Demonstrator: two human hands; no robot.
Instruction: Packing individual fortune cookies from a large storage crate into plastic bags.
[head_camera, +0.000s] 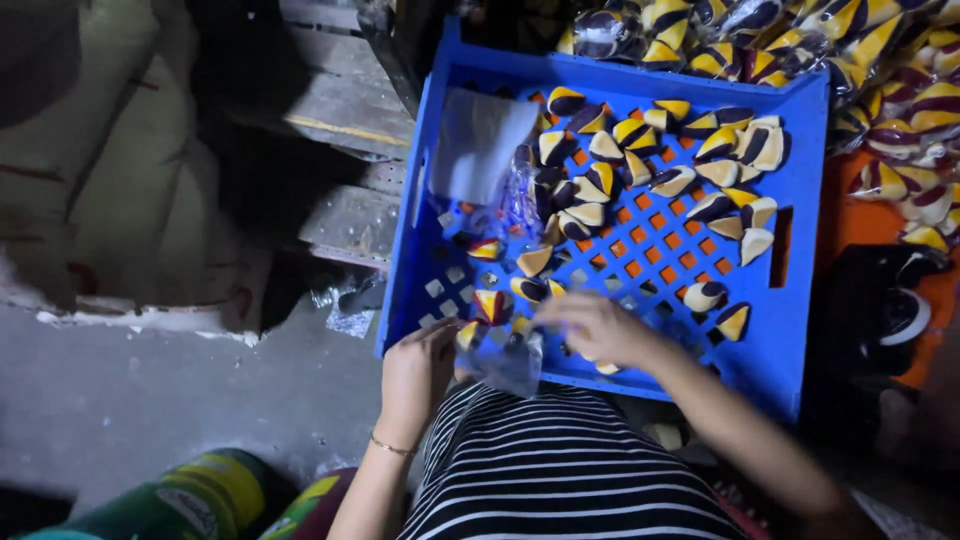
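A blue plastic crate (800, 200) lies in front of me with several wedge-shaped pieces (700, 160), yellow, cream and dark purple, scattered in it. My left hand (420, 370) is at the crate's near edge and holds a small clear plastic bag (505, 365) with a few pieces in it. My right hand (595, 328) is blurred, just to the right of the bag's mouth, fingers curled; I cannot tell whether it holds a piece. A stack of clear bags (480, 140) leans in the crate's far left corner.
Filled bags of the same pieces (880, 60) are piled at the back right. An orange surface (860, 225) and a dark object (880, 310) lie right of the crate. Wooden planks (350, 110) and sacks (120, 170) stand left. My striped lap (560, 470) is below.
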